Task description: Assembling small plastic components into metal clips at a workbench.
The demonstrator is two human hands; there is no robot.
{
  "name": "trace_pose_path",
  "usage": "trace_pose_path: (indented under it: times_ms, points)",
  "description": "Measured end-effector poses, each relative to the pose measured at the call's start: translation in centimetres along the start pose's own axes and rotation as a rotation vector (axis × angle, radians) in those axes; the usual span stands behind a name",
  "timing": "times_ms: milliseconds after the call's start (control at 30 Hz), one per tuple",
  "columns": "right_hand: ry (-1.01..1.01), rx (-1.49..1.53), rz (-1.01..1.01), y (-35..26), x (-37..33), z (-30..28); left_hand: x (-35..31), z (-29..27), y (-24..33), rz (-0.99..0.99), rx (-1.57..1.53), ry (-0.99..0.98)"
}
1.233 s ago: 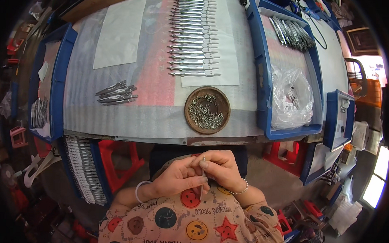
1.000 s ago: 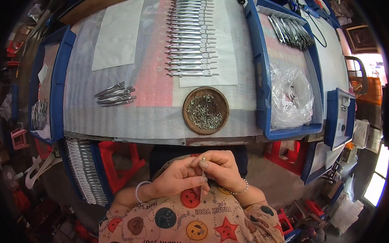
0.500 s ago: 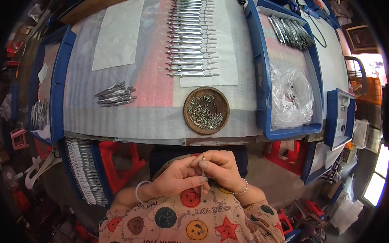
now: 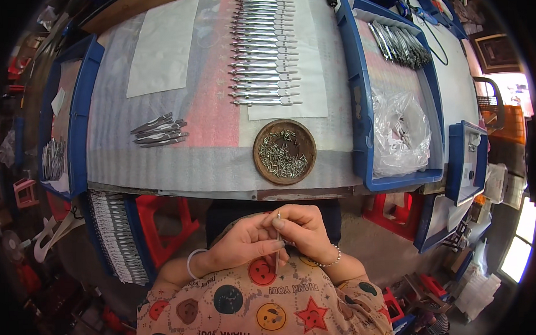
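Close to my body, below the table edge, my two hands meet around a slim metal piece (image 4: 278, 260). My left hand (image 4: 240, 246) steadies its lower part between thumb and fingers. The fingers of my right hand (image 4: 302, 229) pinch its upper end, where a small shiny tip shows. Most of the piece is hidden by my fingers, so its exact kind is unclear. Straight ahead on the table, a round brown bowl (image 4: 286, 180) holds many small metal pins or screws (image 4: 284, 161). Beyond it lies a long row of shiny metal compass-like tools (image 4: 264, 67).
Several dark metal parts (image 4: 159, 131) lie left of the bowl. On the right, a blue tray (image 4: 360, 105) contains metal tools and a clear plastic bag (image 4: 399, 133). Another blue tray (image 4: 80, 115) stands at the left. Red stools (image 4: 164, 227) sit under the table.
Both hands keep their grip on the slim metal piece, with only a very slight shift of the fingers. Everything on the table stays where it was.
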State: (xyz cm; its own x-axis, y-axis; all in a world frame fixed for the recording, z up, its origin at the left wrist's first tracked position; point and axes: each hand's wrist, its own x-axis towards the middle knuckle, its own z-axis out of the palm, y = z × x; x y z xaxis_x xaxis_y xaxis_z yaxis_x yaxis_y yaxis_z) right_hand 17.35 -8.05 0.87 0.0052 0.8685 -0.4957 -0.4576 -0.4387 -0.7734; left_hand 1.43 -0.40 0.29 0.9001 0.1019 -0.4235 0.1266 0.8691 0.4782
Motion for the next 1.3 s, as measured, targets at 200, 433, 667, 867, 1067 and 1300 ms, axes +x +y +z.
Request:
trace_pose_path:
  times_ms: [200, 433, 667, 867, 1067, 1300]
  points:
    - [0.002, 0.009, 0.025, 0.0, -0.1, -0.1, 0.1, 0.0, 0.1, -0.023, 0.002, 0.002]
    - [-0.02, -0.037, -0.079, 0.2, -0.4, -0.2, 0.0, 0.3, -0.3, 0.024, 0.056, -0.004]
    - [-0.018, -0.012, -0.065, 0.2, -0.6, -0.2, 0.0, 0.4, -0.4, 0.011, 0.044, -0.008]
    - [0.003, 0.011, -0.033, 0.4, -0.7, -0.3, 0.1, 0.4, -0.4, -0.012, 0.04, -0.012]
    - [0.009, 0.017, -0.035, 0.5, -0.7, -0.3, 0.1, 0.5, -0.4, -0.018, 0.027, -0.006]
    - [0.009, -0.005, -0.076, 1.1, -0.4, -0.4, 0.1, 0.5, -0.2, -0.019, 0.017, 0.001]
